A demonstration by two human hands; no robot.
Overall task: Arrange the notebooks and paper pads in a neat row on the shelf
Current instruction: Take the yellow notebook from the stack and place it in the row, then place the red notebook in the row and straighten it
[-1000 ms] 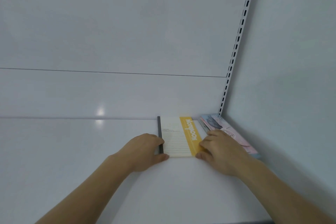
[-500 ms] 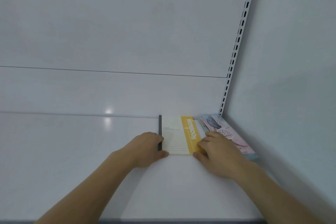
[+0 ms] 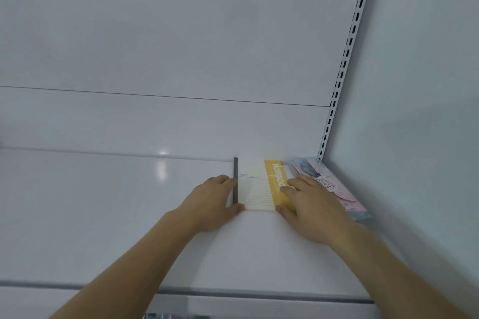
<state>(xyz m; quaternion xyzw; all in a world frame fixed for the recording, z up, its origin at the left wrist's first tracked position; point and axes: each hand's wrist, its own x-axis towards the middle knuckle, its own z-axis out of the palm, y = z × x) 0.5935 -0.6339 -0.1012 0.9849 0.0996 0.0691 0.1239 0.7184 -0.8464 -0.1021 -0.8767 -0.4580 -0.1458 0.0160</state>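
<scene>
A cream lined notebook (image 3: 255, 189) with a yellow band and a dark spine lies flat at the back of the white shelf (image 3: 103, 215). My left hand (image 3: 210, 202) presses against its spine side, with the thumb at the near left corner. My right hand (image 3: 311, 204) rests on the yellow band, thumb against the near edge. Right of it, a pink and blue notebook (image 3: 334, 189) lies flat along the side wall, partly hidden by my right hand.
The back panel and a slotted upright (image 3: 342, 72) close the shelf at the rear right corner. The side wall (image 3: 414, 137) bounds it on the right. The shelf's front lip (image 3: 233, 292) runs across the bottom.
Both hands have stayed on the yellow-banded notebook, which sits a little closer to the back panel. The view has dropped, bringing the shelf's front lip into sight.
</scene>
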